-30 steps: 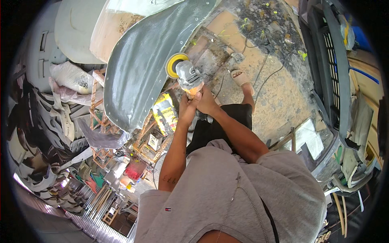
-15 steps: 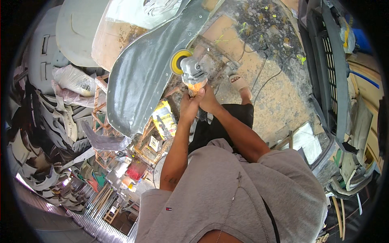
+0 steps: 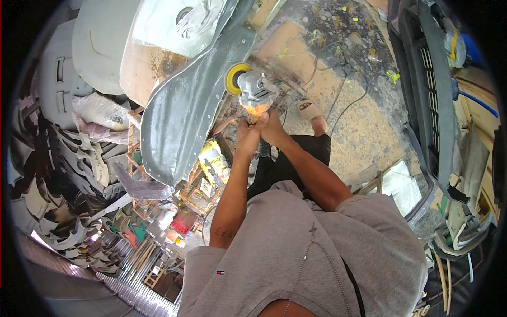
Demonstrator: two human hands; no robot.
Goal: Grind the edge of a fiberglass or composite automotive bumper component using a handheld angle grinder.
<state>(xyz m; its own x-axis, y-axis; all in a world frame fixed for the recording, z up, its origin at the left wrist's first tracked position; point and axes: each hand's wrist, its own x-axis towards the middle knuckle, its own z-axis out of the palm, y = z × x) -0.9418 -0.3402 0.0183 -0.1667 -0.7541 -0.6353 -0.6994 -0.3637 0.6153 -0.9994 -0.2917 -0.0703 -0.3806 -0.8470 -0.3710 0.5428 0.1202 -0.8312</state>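
Note:
Both my hands are wrapped round the orange body of an angle grinder (image 3: 255,91), whose head is wrapped in something grey. My left hand (image 3: 250,134) and my right hand (image 3: 271,128) sit side by side on it. A yellow-rimmed round disc (image 3: 237,78) on the tool is at the right edge of a long curved grey panel (image 3: 179,111); whether it touches cannot be told. The panel has small holes along its edge and a dull, streaked surface. Its near end rests by a rusty metal frame (image 3: 136,153).
A yellow printed bag (image 3: 213,162) lies below the panel. Dark cable (image 3: 346,105) trails over the stained floor on the right, near my sandalled foot (image 3: 312,113). A black car bumper (image 3: 430,90) stands at far right. Stacked grey panels (image 3: 79,227) fill the left.
The view has shifted slightly. The grinder and its disc stay close to the panel's right edge, and both hands keep their grip.

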